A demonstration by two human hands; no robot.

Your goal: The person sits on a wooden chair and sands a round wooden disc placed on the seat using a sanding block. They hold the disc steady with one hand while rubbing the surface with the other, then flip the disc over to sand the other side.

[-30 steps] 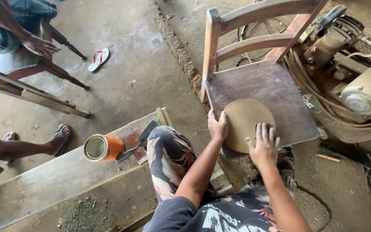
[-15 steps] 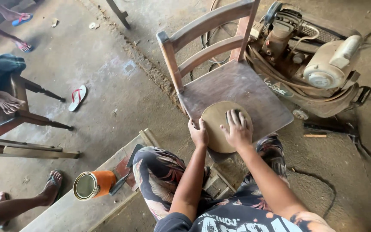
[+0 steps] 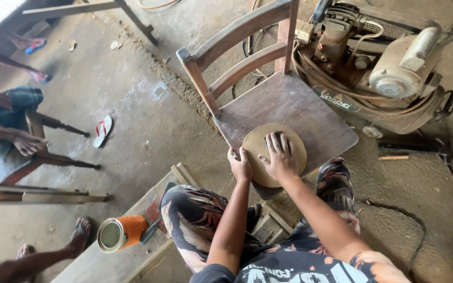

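A round wooden disc point(image 3: 268, 152) is lain on the front edge of a wooden chair seat point(image 3: 310, 115); its left rim is gripped by the left hand point(image 3: 240, 166), while the right hand point(image 3: 280, 156) is pressed flat on a small dark pad, barely visible beneath the fingers. A dusty motor machine point(image 3: 389, 78) is seen just beyond the chair, and an orange tin can point(image 3: 119, 233) is lain on a plank point(image 3: 95, 262) to the left.

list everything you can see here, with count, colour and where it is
wooden disc: 1, tan, on the chair seat
chair: 1, brown wood, centre
motor machine: 1, rusty cream, right of the chair
tin can: 1, orange, on its side on the plank
plank: 1, grey, bottom left
flip-flop: 1, white and red, on the floor at left
other people's limbs: several, left edge
left hand: 1, at the disc's left rim
right hand: 1, flat on the disc over a dark pad
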